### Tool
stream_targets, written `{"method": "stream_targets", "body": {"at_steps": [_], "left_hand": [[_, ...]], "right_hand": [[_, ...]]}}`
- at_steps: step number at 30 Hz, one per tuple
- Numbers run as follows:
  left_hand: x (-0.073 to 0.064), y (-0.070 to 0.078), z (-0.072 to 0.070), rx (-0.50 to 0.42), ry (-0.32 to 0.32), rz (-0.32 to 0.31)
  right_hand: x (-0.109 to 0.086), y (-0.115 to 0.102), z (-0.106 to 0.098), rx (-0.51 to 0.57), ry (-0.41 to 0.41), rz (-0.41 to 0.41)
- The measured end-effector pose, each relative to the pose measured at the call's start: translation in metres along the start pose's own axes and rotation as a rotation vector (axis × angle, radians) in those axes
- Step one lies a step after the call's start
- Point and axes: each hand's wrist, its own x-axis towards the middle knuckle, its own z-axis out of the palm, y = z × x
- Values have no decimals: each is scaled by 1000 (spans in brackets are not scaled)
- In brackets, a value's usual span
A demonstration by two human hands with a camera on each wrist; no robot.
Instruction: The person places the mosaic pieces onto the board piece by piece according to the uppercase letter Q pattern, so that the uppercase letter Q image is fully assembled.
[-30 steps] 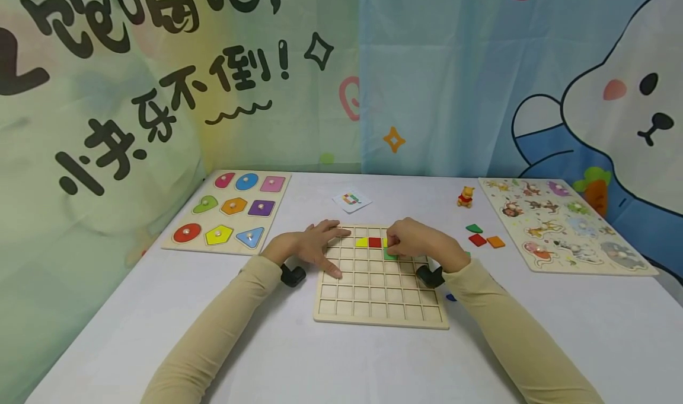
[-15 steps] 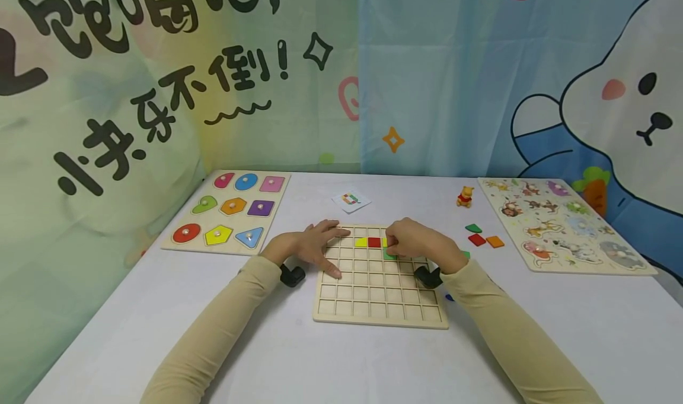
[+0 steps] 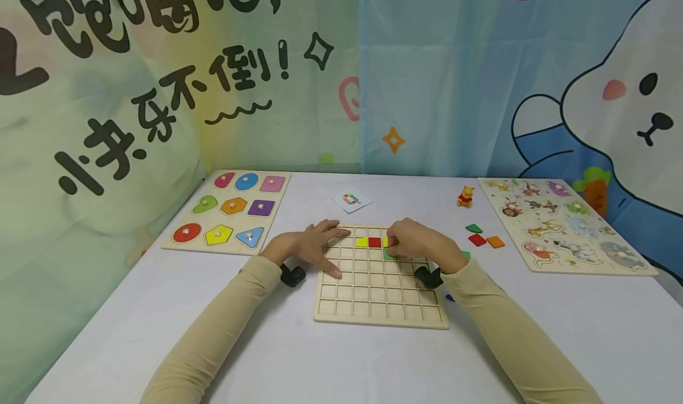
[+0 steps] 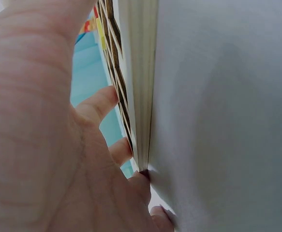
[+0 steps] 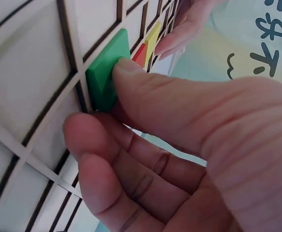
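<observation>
A wooden grid board (image 3: 373,309) lies flat on the white table. My left hand (image 3: 309,245) rests on its left side with the fingers spread; the left wrist view shows fingertips touching the board's edge (image 4: 140,101). Over the upper right cells, my right hand (image 3: 418,239) pinches a green tile (image 5: 104,72), the thumb against its face and other fingers curled below. It sits at a cell of the grid; whether it is fully seated I cannot tell. A yellow tile (image 3: 361,242) and a red tile (image 3: 374,242) lie in one row, with a second yellow piece partly hidden by the right hand.
Loose red (image 3: 477,239), orange (image 3: 495,242) and green (image 3: 474,228) pieces lie to the right, near a bear figurine (image 3: 466,197). A pattern card (image 3: 351,201) lies behind the board. A shape puzzle (image 3: 240,220) stands left, an animal puzzle (image 3: 560,226) right.
</observation>
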Motion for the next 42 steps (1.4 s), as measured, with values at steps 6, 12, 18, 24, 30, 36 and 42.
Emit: {"method": "stream_targets", "body": {"at_steps": [6,12,18,24,30,36,42], "left_hand": [[1,-1,0,5,1,0],[0,0,0,8,-2,-2],[0,0,0,13,-2,-1],[1,-2,1,15,-1,0],[0,-2,1,14,1,4],[1,-3,1,11,5,5],[2,-3,1,23,5,-2]], "right_hand": [[1,1,0,7,-2,-1],[0,2,0,50,-30,9],[0,3,-1,74,-63,26],[-1,2,-2,66,-57,18],[0,0,-2,48,-34,5],[0,1,-1,37,-35,11],[-1,0,-1,59,-61,27]]}}
